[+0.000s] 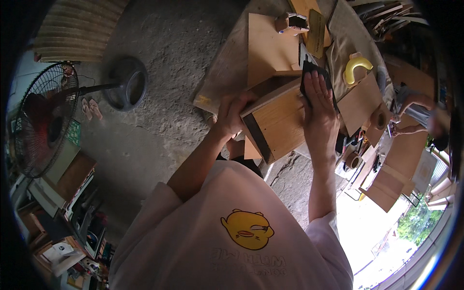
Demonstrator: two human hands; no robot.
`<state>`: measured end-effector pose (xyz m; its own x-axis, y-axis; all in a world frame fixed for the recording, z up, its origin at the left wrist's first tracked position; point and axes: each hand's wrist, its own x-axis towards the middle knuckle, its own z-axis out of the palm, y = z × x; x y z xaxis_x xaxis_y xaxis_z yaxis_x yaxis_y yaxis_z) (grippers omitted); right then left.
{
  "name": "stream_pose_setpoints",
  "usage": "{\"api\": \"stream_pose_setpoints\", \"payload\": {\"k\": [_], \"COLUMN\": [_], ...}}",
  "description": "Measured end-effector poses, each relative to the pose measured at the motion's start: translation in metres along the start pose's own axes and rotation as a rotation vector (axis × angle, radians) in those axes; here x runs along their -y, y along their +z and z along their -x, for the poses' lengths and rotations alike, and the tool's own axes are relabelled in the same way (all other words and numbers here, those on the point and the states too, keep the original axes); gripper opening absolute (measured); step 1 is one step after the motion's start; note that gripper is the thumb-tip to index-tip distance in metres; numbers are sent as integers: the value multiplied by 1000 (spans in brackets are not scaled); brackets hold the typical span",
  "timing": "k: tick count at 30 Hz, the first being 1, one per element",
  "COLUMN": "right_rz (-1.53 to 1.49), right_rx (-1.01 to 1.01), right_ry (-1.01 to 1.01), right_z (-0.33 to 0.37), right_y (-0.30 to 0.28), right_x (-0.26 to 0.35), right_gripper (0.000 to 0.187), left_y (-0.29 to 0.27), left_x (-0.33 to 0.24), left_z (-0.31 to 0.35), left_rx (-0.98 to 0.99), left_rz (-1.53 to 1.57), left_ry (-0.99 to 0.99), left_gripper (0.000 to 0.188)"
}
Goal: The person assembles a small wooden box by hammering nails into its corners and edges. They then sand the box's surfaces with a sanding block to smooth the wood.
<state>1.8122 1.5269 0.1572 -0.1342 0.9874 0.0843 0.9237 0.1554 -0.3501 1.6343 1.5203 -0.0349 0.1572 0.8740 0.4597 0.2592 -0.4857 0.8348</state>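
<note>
A wooden box (282,126) with a dark strip along one end is held tilted in front of my body. My left hand (234,114) is closed round its left edge, the fingers partly hidden behind the wood. Against the right side of the box, my right hand (321,100) holds a black sheet of sandpaper (308,77), its fingers long and close together over the sheet. The thumb of that hand is out of sight. Behind the box lies a flat wooden board (270,46) on a cloth-covered worktable (227,63).
A yellow curved object (356,67) and a brown board (360,104) lie right of the box. Tape rolls (353,160) and tools sit farther right, near another person's arms (411,113). A standing fan (46,121) and slippers (92,109) are at left.
</note>
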Motion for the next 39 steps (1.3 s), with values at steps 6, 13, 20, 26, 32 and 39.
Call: {"api": "stream_pose_setpoints", "payload": {"k": [6,13,20,26,32,39], "right_rz": [251,202,116,72,36,45], "right_rx": [55,80,-167,-178,195,-92], "right_ry": [-185,-135,110,150,53,35], "right_z": [32,26,-19,-12,111,18], "right_y": [32,15,-3,4,-3,-10], "right_x": [15,48,-39,-18,54,-23], "right_gripper": [46,44,44,46,52,40], "left_y": [-10,8,-5,45,64,59], "left_x": [-2,-3,-19,-37,-71,-68], "left_z": [-8,3,-22,54,60,40], "left_rx": [117,-184,-12,-135,-272,-330], "left_rz": [432,845,303,16,-287,-356], "left_ry": [-288,-245,-199,-69,165,152], "left_gripper": [34,27,25,42,41,34]}}
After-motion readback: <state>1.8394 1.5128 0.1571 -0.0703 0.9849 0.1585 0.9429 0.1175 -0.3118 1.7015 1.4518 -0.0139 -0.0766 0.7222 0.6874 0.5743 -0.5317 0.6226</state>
